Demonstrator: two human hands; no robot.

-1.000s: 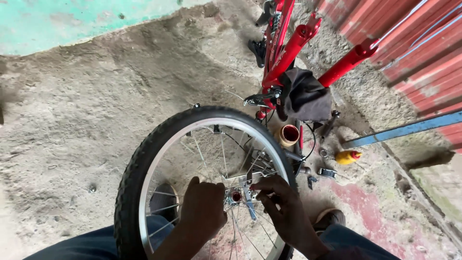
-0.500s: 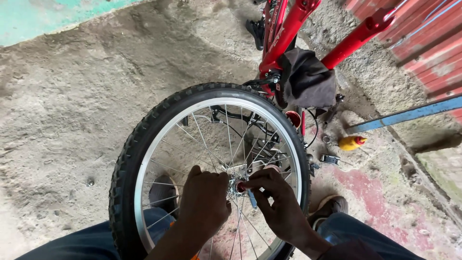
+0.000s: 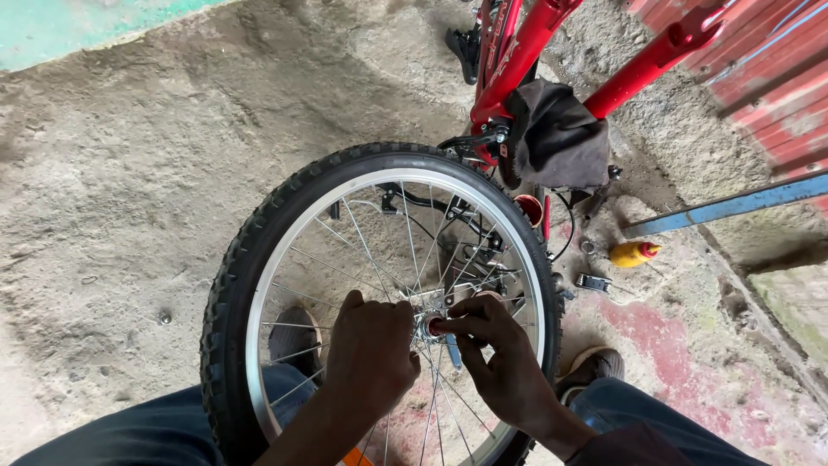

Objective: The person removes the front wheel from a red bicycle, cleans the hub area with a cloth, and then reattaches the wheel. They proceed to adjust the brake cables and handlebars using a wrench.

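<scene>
— Left hand (image 3: 369, 352), head view: we log it curled over the hub (image 3: 429, 325) of the bicycle wheel (image 3: 379, 293), knuckles up; whether it grips anything, we cannot tell.

— Right hand (image 3: 500, 358)?

— Fingers (image 3: 461, 326) pinched on a small part at the hub's end, thumb beneath. Wheel stands upright between our knees, tyre on concrete floor (image 3: 129, 198).

— Surroundings?

— Red bicycle frame (image 3: 517, 60) just behind the wheel, dark cloth (image 3: 561, 138) draped on it; yellow bottle (image 3: 634, 253) lying on the floor to the right.
</scene>
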